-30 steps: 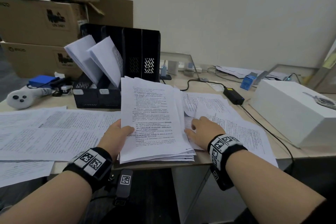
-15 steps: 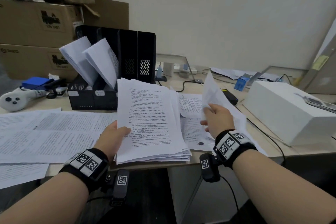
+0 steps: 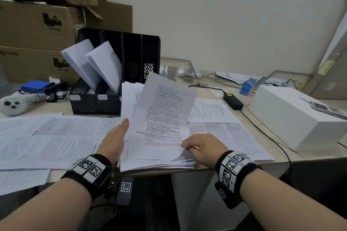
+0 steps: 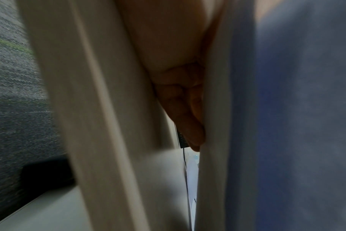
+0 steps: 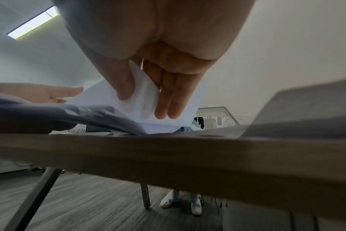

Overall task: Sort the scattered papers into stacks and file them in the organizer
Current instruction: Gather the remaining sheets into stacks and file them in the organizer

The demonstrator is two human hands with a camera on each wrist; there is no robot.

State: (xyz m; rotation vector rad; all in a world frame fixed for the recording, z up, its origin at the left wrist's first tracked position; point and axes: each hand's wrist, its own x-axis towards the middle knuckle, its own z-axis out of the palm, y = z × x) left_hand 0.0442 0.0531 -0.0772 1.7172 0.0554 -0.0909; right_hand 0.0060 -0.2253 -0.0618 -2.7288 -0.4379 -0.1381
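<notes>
A thick stack of printed papers (image 3: 155, 163) lies at the desk's near edge. My left hand (image 3: 120, 133) grips its left side, thumb on top, fingers (image 4: 188, 109) underneath. My right hand (image 3: 189, 147) pinches the lower right corner of a single printed sheet (image 3: 163, 118), which stands tilted over the stack; the right wrist view shows thumb and fingers (image 5: 164, 100) on that sheet (image 5: 142, 96). The black organizer (image 3: 142, 58) stands behind, with two white paper bundles (image 3: 93, 65) leaning in its left slots. Loose sheets lie to the left (image 3: 47, 137) and right (image 3: 225, 133).
A white box (image 3: 293, 114) sits at the right, with a black power adapter (image 3: 232, 102) and its cable beside it. Cardboard boxes (image 3: 37, 24) are piled at the back left. A white controller (image 3: 13, 104) and a blue item (image 3: 35, 86) lie left of the organizer.
My right hand picked a sheet off the desk on the right and carried it left over the stack. My left hand kept its hold on the stack.
</notes>
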